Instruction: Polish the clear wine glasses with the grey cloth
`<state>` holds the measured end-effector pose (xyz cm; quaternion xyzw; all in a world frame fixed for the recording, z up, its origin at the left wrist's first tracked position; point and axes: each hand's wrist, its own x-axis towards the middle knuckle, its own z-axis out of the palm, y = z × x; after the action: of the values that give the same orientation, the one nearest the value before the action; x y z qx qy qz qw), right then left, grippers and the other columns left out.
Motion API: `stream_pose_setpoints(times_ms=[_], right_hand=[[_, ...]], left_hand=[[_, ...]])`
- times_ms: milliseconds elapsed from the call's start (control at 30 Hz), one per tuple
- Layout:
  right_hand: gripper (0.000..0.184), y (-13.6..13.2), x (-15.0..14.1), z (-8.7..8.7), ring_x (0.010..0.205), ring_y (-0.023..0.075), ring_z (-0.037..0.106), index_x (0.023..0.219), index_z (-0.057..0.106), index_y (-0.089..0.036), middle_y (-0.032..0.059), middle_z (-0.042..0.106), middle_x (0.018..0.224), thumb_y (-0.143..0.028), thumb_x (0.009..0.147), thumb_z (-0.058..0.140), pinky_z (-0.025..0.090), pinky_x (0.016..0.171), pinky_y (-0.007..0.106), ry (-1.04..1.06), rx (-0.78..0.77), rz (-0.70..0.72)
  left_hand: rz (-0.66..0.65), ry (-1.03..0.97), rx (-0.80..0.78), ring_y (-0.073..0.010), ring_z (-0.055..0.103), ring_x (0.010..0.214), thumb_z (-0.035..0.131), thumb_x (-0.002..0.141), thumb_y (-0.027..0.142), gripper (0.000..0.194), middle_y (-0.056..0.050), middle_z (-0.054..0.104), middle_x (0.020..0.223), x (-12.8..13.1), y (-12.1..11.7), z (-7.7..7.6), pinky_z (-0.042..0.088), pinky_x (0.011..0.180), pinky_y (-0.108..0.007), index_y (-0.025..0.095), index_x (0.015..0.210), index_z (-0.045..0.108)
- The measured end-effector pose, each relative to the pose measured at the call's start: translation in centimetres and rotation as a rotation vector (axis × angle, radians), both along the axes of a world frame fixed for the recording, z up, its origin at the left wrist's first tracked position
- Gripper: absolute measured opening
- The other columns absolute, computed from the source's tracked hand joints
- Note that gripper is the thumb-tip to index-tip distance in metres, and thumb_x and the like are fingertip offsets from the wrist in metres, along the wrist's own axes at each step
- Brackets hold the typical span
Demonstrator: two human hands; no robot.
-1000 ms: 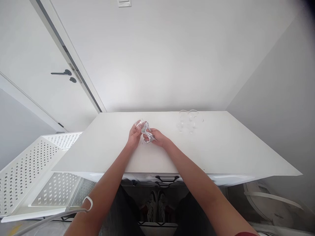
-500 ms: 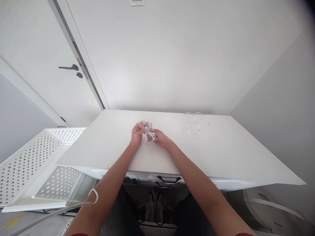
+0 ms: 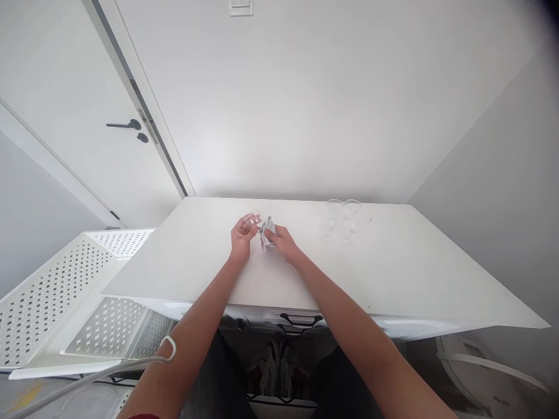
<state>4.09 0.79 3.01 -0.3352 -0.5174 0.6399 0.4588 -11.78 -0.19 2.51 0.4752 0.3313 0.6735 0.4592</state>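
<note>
My left hand (image 3: pixel 243 235) is closed around a small clear glass (image 3: pixel 252 219), whose outline is faint against my fingers. Just to the right, a crumpled light grey cloth (image 3: pixel 268 234) is gripped in my right hand (image 3: pixel 283 240), thumb on top. The cloth meets the near right side of the glass. Both hands are above the white cabinet top (image 3: pixel 288 285), left of its middle. Several more clear glasses (image 3: pixel 345 220) stand close together to the right, hard to make out against the white surface.
Behind the cabinet rises a white wall with a switch (image 3: pixel 240 6). A white door with a dark handle (image 3: pixel 124 124) is at the left. White perforated shelving (image 3: pixel 48 297) and a pale curved rod (image 3: pixel 109 368) are beside my left arm. Black drawer handles (image 3: pixel 301 319) line the front.
My right thumb has come over the cloth, which is bunched more tightly and bears on the glass. My left hand has shifted slightly left, turning the glass a little. The view has tilted slightly.
</note>
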Motion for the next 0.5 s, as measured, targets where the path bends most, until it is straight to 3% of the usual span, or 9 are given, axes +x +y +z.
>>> stream_pose_setpoints(times_ms=[67, 167, 267, 400, 500], right_hand=[[0.045, 0.4, 0.2, -0.3, 0.074, 0.0190, 0.061, 0.086, 0.064, -0.019, 0.0052, 0.067, 0.081, -0.062, 0.078, 0.074, 0.049, 0.069, 0.032, 0.079, 0.000, -0.203], [0.042, 0.8, 0.2, -0.5, 0.093, 0.0203, 0.065, 0.106, 0.064, -0.023, 0.0065, 0.070, 0.104, -0.059, 0.085, 0.067, 0.051, 0.074, 0.030, 0.258, -0.011, -0.358], [0.046, 0.8, 0.1, -0.4, 0.100, 0.0188, 0.064, 0.122, 0.058, -0.030, 0.0044, 0.065, 0.121, -0.061, 0.089, 0.060, 0.052, 0.071, 0.028, 0.350, -0.080, -0.291], [0.049, 0.6, -0.4, -0.4, 0.081, 0.0180, 0.062, 0.117, 0.058, -0.028, 0.0055, 0.065, 0.105, -0.067, 0.088, 0.059, 0.050, 0.060, 0.028, 0.275, -0.152, -0.101], [0.046, 0.4, -0.5, -0.5, 0.066, 0.0144, 0.053, 0.106, 0.057, -0.026, 0.0035, 0.059, 0.092, -0.067, 0.087, 0.062, 0.045, 0.053, 0.027, 0.160, -0.069, -0.240]], left_hand=[[0.017, -0.024, 0.023, -0.0326, 0.064, 0.123, 0.086, 0.075, 0.044, 0.060, -0.017, 0.065, 0.135, -0.1, 0.3, -0.1, 0.054, 0.099, -0.049, 0.022, 0.126, 0.064], [0.121, -0.096, 0.074, -0.0301, 0.061, 0.128, 0.086, 0.076, 0.041, 0.057, -0.015, 0.059, 0.142, -0.4, 0.5, -0.2, 0.052, 0.103, -0.049, 0.026, 0.124, 0.060], [0.188, -0.157, 0.121, -0.0284, 0.057, 0.133, 0.085, 0.078, 0.040, 0.053, -0.012, 0.053, 0.147, -0.4, 0.5, 0.0, 0.052, 0.104, -0.049, 0.030, 0.121, 0.054], [0.022, -0.062, 0.129, -0.0310, 0.060, 0.130, 0.088, 0.073, 0.041, 0.063, -0.011, 0.054, 0.142, 0.5, -0.2, 0.6, 0.055, 0.100, -0.049, 0.033, 0.122, 0.050], [-0.043, 0.001, 0.109, -0.0305, 0.064, 0.122, 0.089, 0.072, 0.041, 0.065, -0.010, 0.057, 0.137, 1.1, -0.7, 1.0, 0.057, 0.097, -0.049, 0.034, 0.123, 0.049]])
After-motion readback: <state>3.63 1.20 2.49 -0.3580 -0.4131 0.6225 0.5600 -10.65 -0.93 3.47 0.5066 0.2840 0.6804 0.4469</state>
